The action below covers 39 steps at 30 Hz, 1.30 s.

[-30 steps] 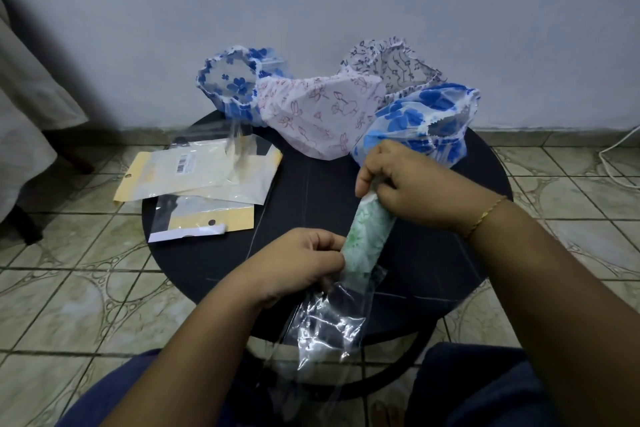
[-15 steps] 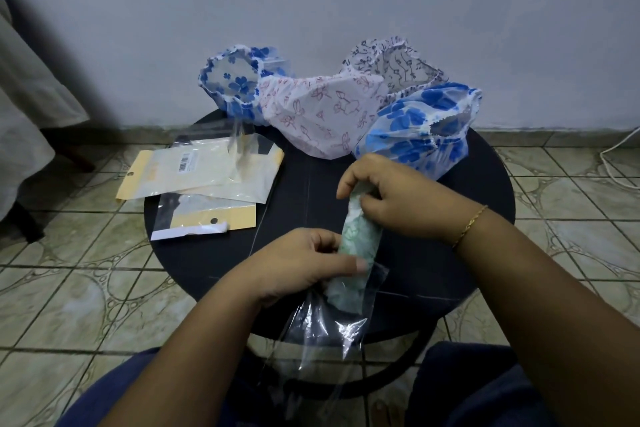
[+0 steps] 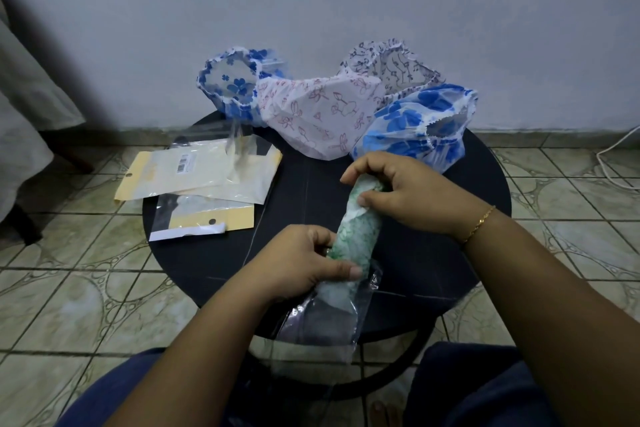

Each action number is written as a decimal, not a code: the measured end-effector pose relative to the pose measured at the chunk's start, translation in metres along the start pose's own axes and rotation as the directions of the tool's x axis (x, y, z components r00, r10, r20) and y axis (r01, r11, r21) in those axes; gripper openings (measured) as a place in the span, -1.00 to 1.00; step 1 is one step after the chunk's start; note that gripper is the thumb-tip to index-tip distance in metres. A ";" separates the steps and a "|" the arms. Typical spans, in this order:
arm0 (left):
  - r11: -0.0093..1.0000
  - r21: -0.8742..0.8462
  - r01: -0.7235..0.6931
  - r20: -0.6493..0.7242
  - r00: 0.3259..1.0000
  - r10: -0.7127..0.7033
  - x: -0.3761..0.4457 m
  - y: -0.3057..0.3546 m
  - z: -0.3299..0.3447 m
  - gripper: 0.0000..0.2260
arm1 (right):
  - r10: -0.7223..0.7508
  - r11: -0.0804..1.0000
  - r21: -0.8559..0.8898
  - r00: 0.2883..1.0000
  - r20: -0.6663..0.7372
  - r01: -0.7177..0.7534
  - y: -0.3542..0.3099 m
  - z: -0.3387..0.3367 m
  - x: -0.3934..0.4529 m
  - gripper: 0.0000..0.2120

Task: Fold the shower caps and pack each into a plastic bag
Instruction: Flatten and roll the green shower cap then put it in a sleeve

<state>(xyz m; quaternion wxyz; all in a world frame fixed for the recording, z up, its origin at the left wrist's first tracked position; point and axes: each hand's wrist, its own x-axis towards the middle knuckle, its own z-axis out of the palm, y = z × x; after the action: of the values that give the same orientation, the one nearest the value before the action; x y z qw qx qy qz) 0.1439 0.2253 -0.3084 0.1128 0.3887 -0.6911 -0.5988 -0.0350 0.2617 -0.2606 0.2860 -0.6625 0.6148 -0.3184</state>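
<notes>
Green-printed and rolled into a tight tube, a shower cap stands tilted over the near edge of a round black desk, its lower end already inside the mouth of a clear plastic bag that hangs down past that edge. The left hand has fingers and thumb curled around the bag's mouth and the roll's lower part. The right hand pinches the roll's upper end, fingers bent over the top and thumb pressed to its side; a thin gold bracelet circles that wrist.

Along the far edge of the desk sit 4 unfolded caps, touching one another: a blue-flowered cap at far left, a white cap with red print in the middle, a white cap with dark print behind it, and a blue-petalled cap at far right, just beyond the right hand.

At the left edge lie flat packets with cream and yellow backing, 1 overhanging the rim, and another clear-fronted packet nearer the person. Patterned tiles cover the floor below.
</notes>
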 end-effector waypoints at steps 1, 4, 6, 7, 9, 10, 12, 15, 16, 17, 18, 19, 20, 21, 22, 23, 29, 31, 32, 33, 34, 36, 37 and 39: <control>1.000 -0.016 0.006 0.002 1.000 -0.006 -0.001 0.000 0.000 -0.83 | 0.005 1.000 -0.001 1.000 0.008 -0.005 0.001 -0.001 0.000 -0.69; 1.000 -0.024 -0.003 -0.008 1.000 0.003 -0.002 0.000 0.002 -0.80 | 0.031 0.999 -0.011 0.998 0.046 -0.031 0.003 -0.001 0.000 -0.70; 1.000 -0.021 -0.006 -0.017 1.000 0.006 -0.003 0.000 0.003 -0.80 | 0.049 0.999 -0.018 0.997 0.062 -0.048 0.004 0.000 -0.001 -0.72; 1.000 -0.028 -0.005 -0.014 1.000 0.005 -0.003 0.001 0.003 -0.80 | 0.053 0.998 -0.018 0.996 0.065 -0.052 0.005 0.001 -0.001 -0.73; 0.998 -0.070 0.000 0.002 1.000 0.000 -0.004 0.002 0.002 -0.79 | 0.060 0.998 0.007 0.996 0.071 -0.060 0.006 0.002 -0.001 -0.74; 0.996 -0.094 0.004 0.007 1.000 -0.003 -0.004 0.003 0.001 -0.78 | 0.065 0.997 0.034 0.994 0.082 -0.068 0.006 0.004 -0.002 -0.74; 0.991 -0.133 0.009 0.004 1.000 -0.008 -0.005 0.004 0.001 -0.77 | 0.069 0.995 0.067 0.992 0.103 -0.076 0.005 0.009 -0.002 -0.73; 0.983 -0.181 0.002 -0.003 1.000 -0.003 -0.004 0.004 0.001 -0.75 | 0.057 0.995 0.075 0.994 0.091 -0.064 0.002 0.018 -0.002 -0.69; 0.980 -0.199 0.001 -0.008 1.000 -0.003 -0.003 0.004 0.001 -0.75 | 0.053 0.991 0.115 0.994 0.096 -0.064 0.000 0.020 -0.002 -0.67; 0.977 -0.213 0.001 -0.009 1.000 -0.003 -0.002 0.004 0.000 -0.76 | 0.052 0.985 0.161 0.993 0.105 -0.069 -0.001 0.022 -0.003 -0.66; 0.975 -0.220 0.003 -0.004 1.000 -0.004 -0.002 0.004 -0.001 -0.77 | 0.054 0.978 0.194 0.992 0.111 -0.075 -0.003 0.023 -0.004 -0.66; 0.975 -0.220 0.002 0.002 1.000 -0.001 -0.002 0.004 -0.002 -0.76 | 0.058 0.975 0.208 0.992 0.111 -0.080 -0.005 0.023 -0.005 -0.66; 0.976 -0.218 0.000 0.008 1.000 0.002 -0.001 0.004 -0.002 -0.74 | 0.066 0.973 0.214 0.992 0.104 -0.087 -0.006 0.023 -0.005 -0.67; 0.976 -0.218 -0.004 0.009 1.000 0.006 -0.001 0.003 -0.002 -0.70 | 0.076 0.972 0.217 0.993 0.096 -0.095 -0.005 0.023 -0.006 -0.69; 0.975 -0.223 -0.007 0.006 1.000 0.008 0.000 0.002 -0.002 -0.67 | 0.087 0.972 0.211 0.992 0.087 -0.104 -0.005 0.023 -0.006 -0.71; 0.974 -0.228 -0.010 0.000 1.000 0.010 0.000 0.001 -0.002 -0.64 | 0.096 0.974 0.195 0.992 0.081 -0.111 -0.005 0.024 -0.006 -0.72; 0.985 -0.137 -0.104 -0.172 0.982 0.079 0.007 -0.004 0.000 -0.65 | 0.133 0.973 0.172 0.984 0.120 -0.152 -0.008 0.033 -0.007 -0.76; 0.986 -0.108 -0.124 -0.196 0.975 0.101 0.009 -0.006 -0.001 -0.68 | 0.115 0.978 0.162 0.989 0.097 -0.130 -0.010 0.035 -0.009 -0.80; 0.985 -0.110 -0.131 -0.191 0.976 0.108 0.009 -0.006 -0.001 -0.69 | 0.101 0.981 0.158 0.992 0.082 -0.113 -0.011 0.036 -0.009 -0.80; 0.983 -0.128 -0.133 -0.181 0.977 0.109 0.010 -0.006 -0.002 -0.72 | 0.081 0.987 0.135 0.995 0.065 -0.089 -0.012 0.037 -0.010 -0.79; 0.978 -0.163 -0.130 -0.159 0.982 0.104 0.010 -0.006 -0.002 -0.77 | 0.056 0.994 0.091 0.997 0.046 -0.060 -0.012 0.037 -0.011 -0.78; 0.962 -0.251 -0.108 -0.079 0.993 0.091 0.009 -0.005 -0.003 -0.85 | 0.006 1.000 0.002 1.000 0.025 -0.006 -0.012 0.040 -0.013 -0.75; 0.955 -0.280 -0.097 -0.044 0.995 0.088 0.008 -0.004 -0.003 -0.89 | -0.006 1.000 -0.023 1.000 0.028 0.007 -0.013 0.042 -0.013 -0.74; 0.946 -0.312 -0.085 0.003 0.996 0.091 0.007 -0.004 -0.004 -0.92 | -0.022 0.999 -0.043 0.999 0.032 0.023 -0.014 0.044 -0.014 -0.67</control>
<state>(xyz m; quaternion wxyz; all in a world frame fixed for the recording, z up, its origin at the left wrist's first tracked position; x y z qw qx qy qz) 0.1430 0.2178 -0.3133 0.1931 0.3296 -0.6054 -0.6982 0.0073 0.2758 -0.2786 0.2776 -0.6804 0.6093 -0.2979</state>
